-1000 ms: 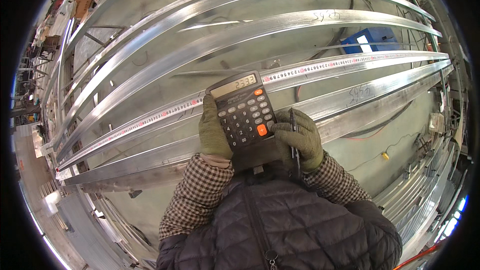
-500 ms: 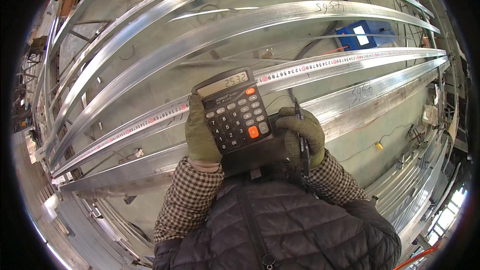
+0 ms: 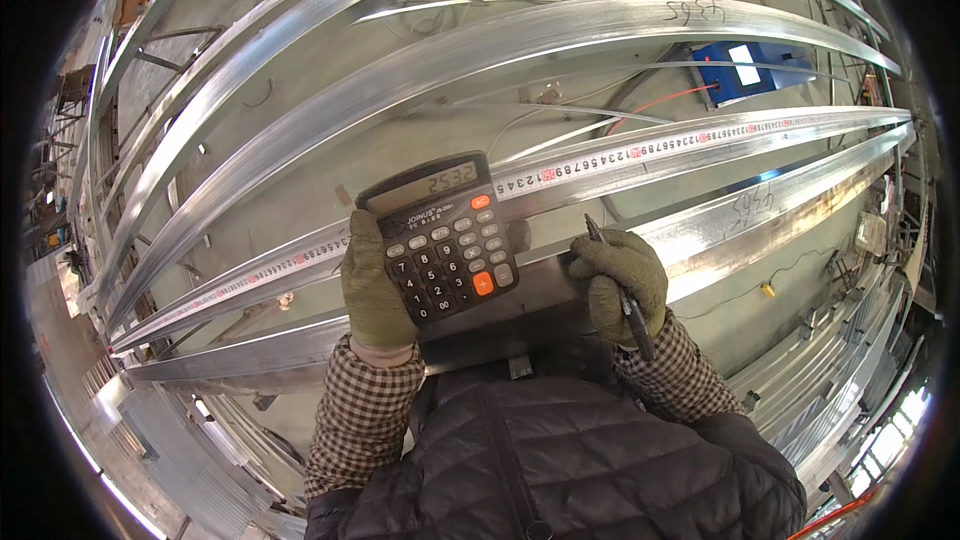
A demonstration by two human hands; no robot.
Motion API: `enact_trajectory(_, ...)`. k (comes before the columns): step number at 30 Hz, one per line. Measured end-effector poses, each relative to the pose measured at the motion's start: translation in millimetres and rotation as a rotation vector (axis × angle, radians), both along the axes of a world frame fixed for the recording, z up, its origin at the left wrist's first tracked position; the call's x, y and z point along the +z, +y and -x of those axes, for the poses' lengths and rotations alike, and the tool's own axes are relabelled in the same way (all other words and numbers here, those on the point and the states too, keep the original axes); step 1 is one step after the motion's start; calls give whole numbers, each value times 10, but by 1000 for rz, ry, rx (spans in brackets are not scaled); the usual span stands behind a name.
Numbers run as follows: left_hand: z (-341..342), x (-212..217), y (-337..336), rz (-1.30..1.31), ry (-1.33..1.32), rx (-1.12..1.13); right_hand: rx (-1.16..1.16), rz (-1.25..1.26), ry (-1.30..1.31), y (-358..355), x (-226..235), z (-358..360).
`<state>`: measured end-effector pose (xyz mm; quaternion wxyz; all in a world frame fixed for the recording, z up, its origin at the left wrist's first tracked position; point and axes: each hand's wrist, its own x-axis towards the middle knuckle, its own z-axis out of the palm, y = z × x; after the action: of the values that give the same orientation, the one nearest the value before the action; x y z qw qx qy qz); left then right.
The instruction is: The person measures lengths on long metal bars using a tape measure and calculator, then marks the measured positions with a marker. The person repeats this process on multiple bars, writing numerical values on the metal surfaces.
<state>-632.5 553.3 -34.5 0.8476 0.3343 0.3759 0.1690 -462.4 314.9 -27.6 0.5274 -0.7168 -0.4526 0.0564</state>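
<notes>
Nearest: dark quilted jacket, zip down its front; brown-and-cream checked sleeves run out to both hands.

Left hand: olive glove, clasped on the left edge of a black calculator, thumb along that edge; other fingers hidden underneath. Calculator lies between the hands, closer to the left, tilted, its keys and lit grey display facing up; orange keys on the side toward the right hand.

Right hand: matching glove, curled around a dark pen, tip pointing up and away from the body, barrel end by the wrist. Hands are apart; right hand does not touch the calculator.

Between the hands, below the calculator: dark flat surface; cannot tell what it belongs to.

Beyond the hands: a metal bar passes out to both sides, hand-marked to the right of the right hand. Just past it, a white measuring tape with black and red figures runs along another bar, partly covered by the calculator.

Right of the right hand, on the floor: a yellow item on a thin cable.

Farther: a broad hand-marked bar; beyond the right hand, a blue box with a white panel, red cable at its side.
</notes>
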Motion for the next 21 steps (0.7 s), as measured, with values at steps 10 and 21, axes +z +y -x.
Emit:
enact_trajectory(10,-136,131,-73,147,-153,-11,18,-5,-28,-38,-49,-43)
enact_trajectory(21,-94,110,-71,155,-216,13,52,-6,36,-70,-73,-21)
